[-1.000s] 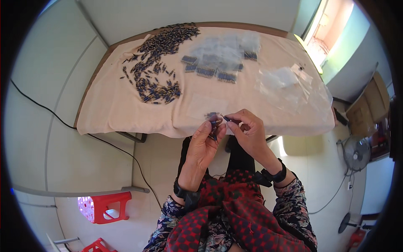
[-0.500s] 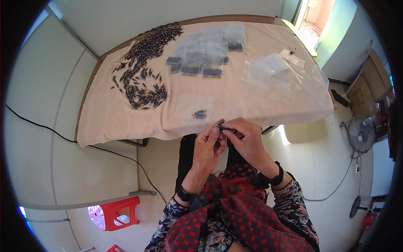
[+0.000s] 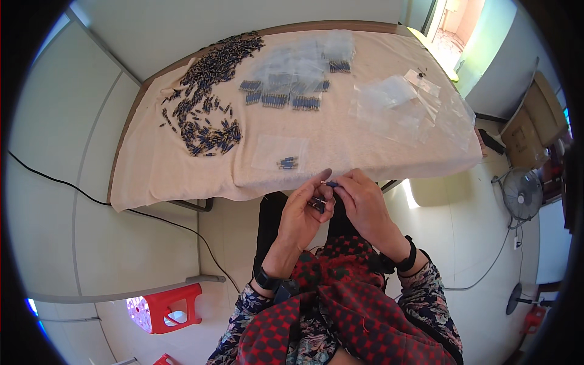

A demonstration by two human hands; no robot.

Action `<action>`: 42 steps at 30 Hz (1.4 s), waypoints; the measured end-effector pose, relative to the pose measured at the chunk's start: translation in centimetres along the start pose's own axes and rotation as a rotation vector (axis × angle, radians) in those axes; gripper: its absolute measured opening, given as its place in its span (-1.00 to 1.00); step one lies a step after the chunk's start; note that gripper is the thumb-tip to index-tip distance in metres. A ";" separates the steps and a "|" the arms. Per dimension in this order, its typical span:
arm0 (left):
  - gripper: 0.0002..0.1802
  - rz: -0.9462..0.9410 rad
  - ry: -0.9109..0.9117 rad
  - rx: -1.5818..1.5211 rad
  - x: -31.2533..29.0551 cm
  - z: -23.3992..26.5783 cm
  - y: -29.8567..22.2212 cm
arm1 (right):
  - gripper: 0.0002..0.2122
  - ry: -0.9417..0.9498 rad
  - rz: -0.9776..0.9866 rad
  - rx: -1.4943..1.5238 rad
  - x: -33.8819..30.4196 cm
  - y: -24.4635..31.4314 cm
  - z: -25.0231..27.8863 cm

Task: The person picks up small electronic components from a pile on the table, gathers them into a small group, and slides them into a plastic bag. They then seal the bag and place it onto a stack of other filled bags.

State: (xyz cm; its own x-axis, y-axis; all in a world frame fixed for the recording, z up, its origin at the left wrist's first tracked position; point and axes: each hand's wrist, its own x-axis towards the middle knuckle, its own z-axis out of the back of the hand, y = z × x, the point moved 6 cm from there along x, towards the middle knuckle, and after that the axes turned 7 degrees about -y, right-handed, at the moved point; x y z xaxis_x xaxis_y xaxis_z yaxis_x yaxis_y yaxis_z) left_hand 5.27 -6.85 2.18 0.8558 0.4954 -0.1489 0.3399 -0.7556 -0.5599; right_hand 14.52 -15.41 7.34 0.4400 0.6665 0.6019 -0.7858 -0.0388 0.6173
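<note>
Beyond the table's near edge, over my lap, my left hand (image 3: pixel 298 213) is curled around a few small dark blue connectors (image 3: pixel 317 205). Its thumb points up toward my right hand (image 3: pixel 368 207), whose fingertips pinch a single dark blue connector (image 3: pixel 332 184) with a metallic end. The left fingertips are close to that piece; whether they touch it I cannot tell. Just beyond my hands, several blue-and-gold connectors (image 3: pixel 288 163) lie on a flat clear plastic bag (image 3: pixel 267 149). A large loose heap of such connectors (image 3: pixel 213 79) spreads over the table's left side.
Clear bags with rows of connectors (image 3: pixel 275 101) overlap at the table's back middle. Flat clear bags (image 3: pixel 389 100) lie at the right. A pale cloth (image 3: pixel 340 134) covers the table. A red stool (image 3: pixel 176 307) stands lower left, a fan (image 3: pixel 524 193) at the right.
My hands have drawn slightly apart. The left fingers have opened a little, showing the connectors in them, and the connector in my right fingertips now shows more clearly.
</note>
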 end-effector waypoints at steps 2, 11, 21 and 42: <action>-0.55 -0.002 -0.036 -0.034 0.1 -0.4 -0.3 | -0.85 0.003 -0.022 -0.001 0.1 -0.9 -0.3; -0.59 -0.053 -0.103 0.013 0.4 1.0 -0.5 | -0.87 -0.029 -0.346 0.486 -0.4 -2.0 -0.5; -0.69 -0.096 -0.073 0.059 0.4 1.9 -0.4 | -0.87 -0.077 -0.391 0.553 -0.3 -1.8 -1.3; -0.79 -0.102 -0.180 0.068 0.2 2.6 0.8 | -0.89 -0.089 -0.390 0.683 -1.1 -0.7 -4.2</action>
State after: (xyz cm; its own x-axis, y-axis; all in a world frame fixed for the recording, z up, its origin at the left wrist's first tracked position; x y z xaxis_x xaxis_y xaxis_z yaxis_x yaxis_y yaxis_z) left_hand 4.65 -6.25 -0.45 0.7330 0.6407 -0.2285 0.3885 -0.6701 -0.6325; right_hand 12.73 -12.93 4.13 0.6846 0.6651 0.2982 -0.1393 -0.2822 0.9492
